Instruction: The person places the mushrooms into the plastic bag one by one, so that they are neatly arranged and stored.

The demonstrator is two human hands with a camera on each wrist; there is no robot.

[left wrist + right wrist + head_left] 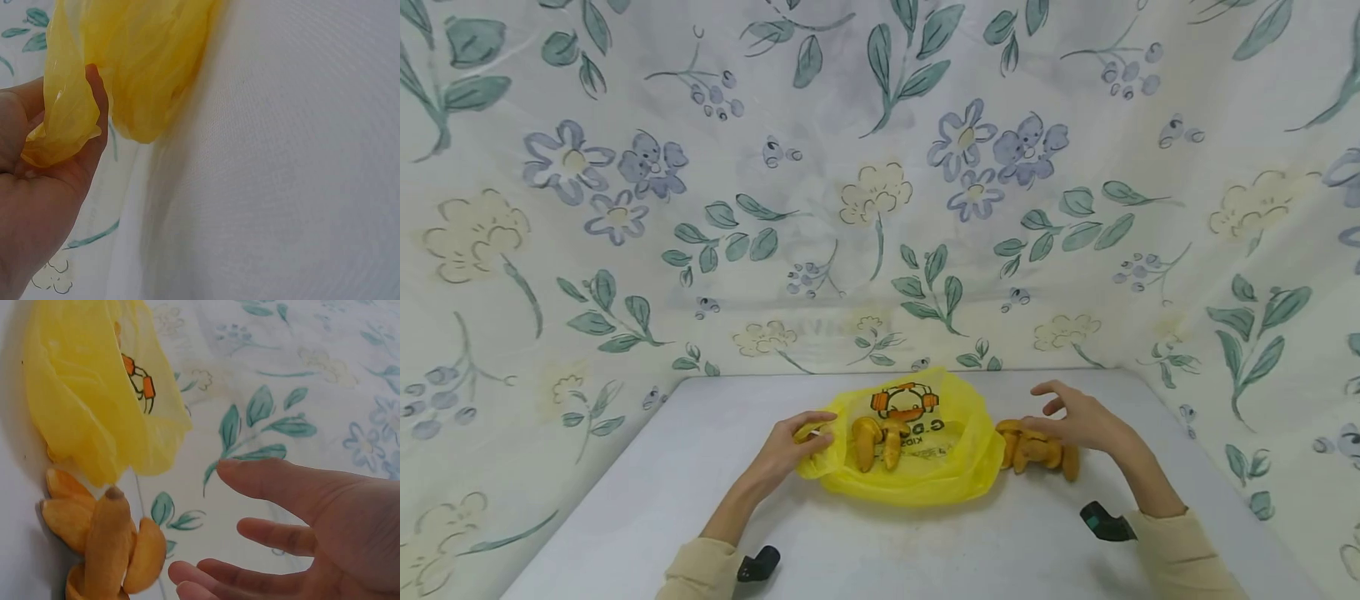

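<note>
A yellow plastic bag [917, 487] with a printed cartoon lies on the table, its mouth spread wide. Two orange-brown mushrooms [866, 446] show inside it. My left hand [793, 446] grips the bag's left end; in the left wrist view, a gathered strip of yellow plastic [65, 122] lies between thumb and fingers. Right of the bag sits a pile of similar mushrooms [109, 544], close against its edge. Just over that pile is my right hand [1078, 421], thumb and fingers apart, with nothing held in the right wrist view.
A white table [700, 433] carries everything. Floral cloth [880, 208] hangs behind it and at both sides. Each wrist wears a small black device, one by the left sleeve [700, 571] and one by the right sleeve [1180, 554].
</note>
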